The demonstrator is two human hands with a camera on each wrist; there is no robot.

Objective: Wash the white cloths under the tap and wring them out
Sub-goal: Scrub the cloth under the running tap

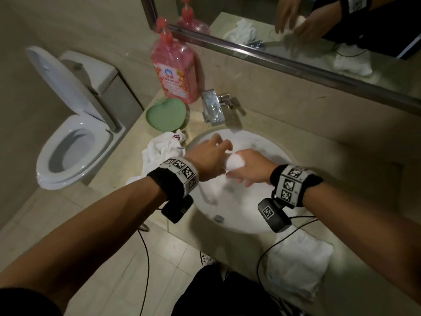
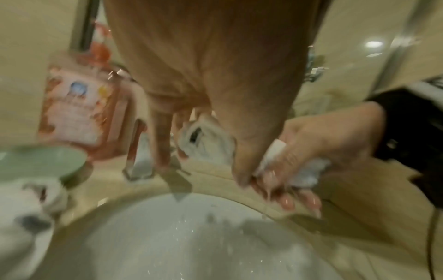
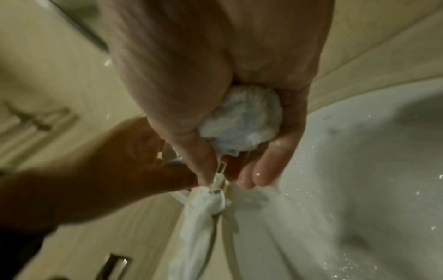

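My right hand (image 1: 241, 172) grips a wet white cloth (image 1: 235, 161) balled up in its palm (image 3: 242, 123), above the white sink (image 1: 239, 215). Water drips from its fingers (image 2: 287, 202). My left hand (image 1: 222, 156) is beside it with its fingers spread and straight, and its thumb lies against the cloth's end (image 2: 272, 153). The chrome tap (image 1: 213, 108) stands just behind the hands; I cannot tell if water runs from it. A second white cloth (image 1: 164, 147) lies crumpled on the counter left of the sink.
A pink soap bottle (image 1: 174, 71) and a green heart-shaped dish (image 1: 165, 116) stand left of the tap. A folded white towel (image 1: 298, 265) lies on the counter at front right. A toilet (image 1: 73, 144) stands at far left, and a mirror (image 1: 296, 30) spans the back wall.
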